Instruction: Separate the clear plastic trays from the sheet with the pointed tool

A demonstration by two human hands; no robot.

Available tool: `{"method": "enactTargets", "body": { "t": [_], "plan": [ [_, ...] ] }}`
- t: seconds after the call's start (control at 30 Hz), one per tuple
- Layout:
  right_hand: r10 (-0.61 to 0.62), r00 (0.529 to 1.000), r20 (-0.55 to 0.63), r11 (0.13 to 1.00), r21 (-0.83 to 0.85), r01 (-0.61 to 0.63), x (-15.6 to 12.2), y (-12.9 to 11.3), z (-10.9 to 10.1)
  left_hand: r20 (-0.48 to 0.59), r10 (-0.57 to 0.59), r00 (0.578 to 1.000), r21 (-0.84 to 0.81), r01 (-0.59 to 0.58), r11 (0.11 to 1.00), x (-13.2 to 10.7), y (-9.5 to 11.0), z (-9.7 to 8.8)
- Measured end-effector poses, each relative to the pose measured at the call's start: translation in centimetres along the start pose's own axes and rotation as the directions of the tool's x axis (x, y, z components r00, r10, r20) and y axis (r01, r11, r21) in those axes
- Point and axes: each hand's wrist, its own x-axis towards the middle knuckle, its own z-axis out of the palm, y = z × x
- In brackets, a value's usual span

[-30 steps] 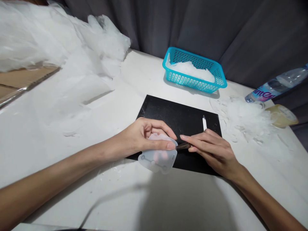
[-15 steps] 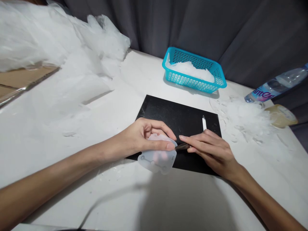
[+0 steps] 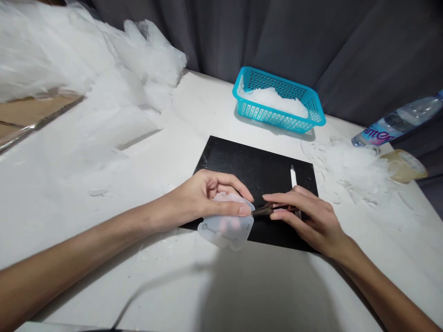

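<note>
The left hand grasps a cloudy, soft-looking piece. The thumb lies along its upper edge and the fingers curl behind, so its flat face tilts toward the camera and its right edge is left bare. The piece hangs at the near left corner of the black mat, half over the mat and half over the white table. It seems lifted slightly rather than lying flat.

The right hand pinches a thin dark tool, whose tip meets that bare edge just under the left thumb. The fingers lie low and stretched along the tool, probably to steady it close to the mat. Whether it is a pair of snips or a single blade is too small to tell.

A white pen-like knife lies on the mat just behind the right hand, within easy reach but apart from it. The rest of the mat behind the hands is bare.

White scraps spread to the right of the mat, with a tape roll and a lying bottle beyond them near the table's edge. A blue basket holding white pieces stands behind the mat, well apart. Crumpled clear plastic crowds the far left, and the near table in front of the forearms is open.
</note>
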Motion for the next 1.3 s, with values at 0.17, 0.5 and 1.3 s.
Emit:
{"method": "enactTargets", "body": {
  "t": [0.17,0.5,1.3],
  "plan": [
    [0.009,1.000,0.001,1.000,0.006,-0.009,-0.29,0.34,0.00,-0.008,-0.015,1.000,-0.010,0.015,1.000,0.03,0.07,0.08],
    [-0.008,1.000,0.012,1.000,0.002,0.008,-0.25,0.27,-0.04,-0.008,-0.013,1.000,0.004,0.013,1.000,0.07,0.11,-0.02],
    [0.028,0.996,-0.088,0.999,0.039,-0.024,-0.46,0.68,-0.27,0.004,-0.003,1.000,0.007,0.003,1.000,-0.13,0.16,0.00]
  ]
}}
